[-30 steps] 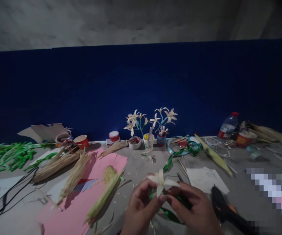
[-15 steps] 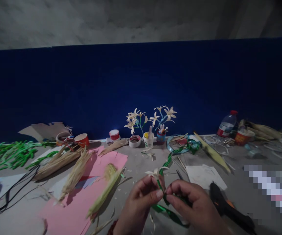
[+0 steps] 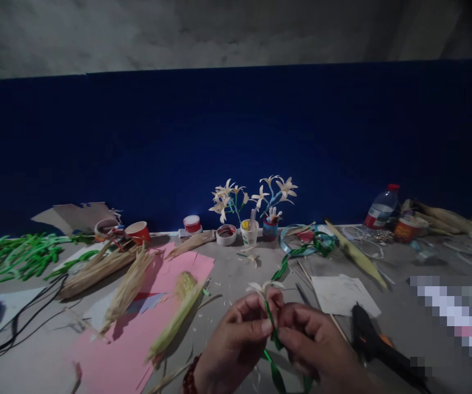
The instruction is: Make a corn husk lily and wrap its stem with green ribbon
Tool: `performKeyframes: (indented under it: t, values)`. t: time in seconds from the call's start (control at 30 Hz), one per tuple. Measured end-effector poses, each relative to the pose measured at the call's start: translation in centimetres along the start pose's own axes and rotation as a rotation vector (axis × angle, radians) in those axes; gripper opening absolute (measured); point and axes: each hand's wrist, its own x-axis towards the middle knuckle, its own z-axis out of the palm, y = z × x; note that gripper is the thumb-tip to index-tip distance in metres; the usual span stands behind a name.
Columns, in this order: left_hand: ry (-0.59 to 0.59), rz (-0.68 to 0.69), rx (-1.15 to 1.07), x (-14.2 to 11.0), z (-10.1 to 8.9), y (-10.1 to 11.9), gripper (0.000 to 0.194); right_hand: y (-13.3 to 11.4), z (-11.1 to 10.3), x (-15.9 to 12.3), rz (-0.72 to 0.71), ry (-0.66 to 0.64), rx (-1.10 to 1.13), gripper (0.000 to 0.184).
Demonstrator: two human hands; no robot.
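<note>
My left hand [image 3: 238, 336] is closed around the base of a cream husk flower [image 3: 260, 287], whose petals poke out above the fingers. Green ribbon [image 3: 270, 316] runs along the flower's stem between the two hands. My right hand [image 3: 315, 336] pinches that ribbon close beside the left fingertips. One length of ribbon trails back toward a blue ribbon roll [image 3: 287, 241]; another hangs below the hands. Most of the stem is hidden by the fingers. Just beyond the right hand lie scissors [image 3: 301, 294], partly covered.
A black glue gun [image 3: 377, 342] lies right of my hands, near a white paper sheet [image 3: 344, 295]. Corn husks [image 3: 176, 323] and pink paper [image 3: 112, 355] spread to the left. Finished flowers [image 3: 223, 200] stand in cups at the back. A bottle [image 3: 381, 208] is at the far right.
My right hand has turned slightly, and the ribbon end beneath now hangs more steeply. Both hands stay together at the stem. The view has shifted a little.
</note>
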Motion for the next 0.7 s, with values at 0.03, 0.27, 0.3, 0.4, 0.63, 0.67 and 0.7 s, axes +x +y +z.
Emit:
performKeyframes:
  t: [0.03,0.27,0.3,0.4,0.63,0.67,0.7]
  values:
    - [0.002,0.001,-0.001,0.0,-0.1,-0.1,0.015,0.1,0.0,0.0,0.013,-0.011,0.021,0.048]
    - [0.081,0.137,0.171,0.0,-1.0,-1.2,0.012,1.1,-0.2,0.2,-0.191,0.177,-0.193,0.039]
    - [0.090,0.151,0.208,-0.2,-1.1,-1.2,0.011,1.1,-0.2,0.1,-0.218,0.197,-0.245,0.036]
    - [0.139,0.162,0.287,-0.5,-1.4,-1.0,0.011,0.8,-0.3,-0.1,-0.297,0.244,-0.433,0.027]
    - [0.175,0.205,0.501,-0.6,-0.9,0.0,0.009,0.5,-1.0,-0.8,-0.563,0.274,-0.956,0.014]
    - [0.171,0.206,0.513,-0.5,-0.7,0.1,0.010,0.6,-1.1,-0.9,-0.586,0.277,-0.995,0.012]
    - [0.167,0.202,0.522,-0.5,-0.6,0.1,0.010,0.7,-1.1,-0.9,-0.605,0.279,-1.030,0.011]
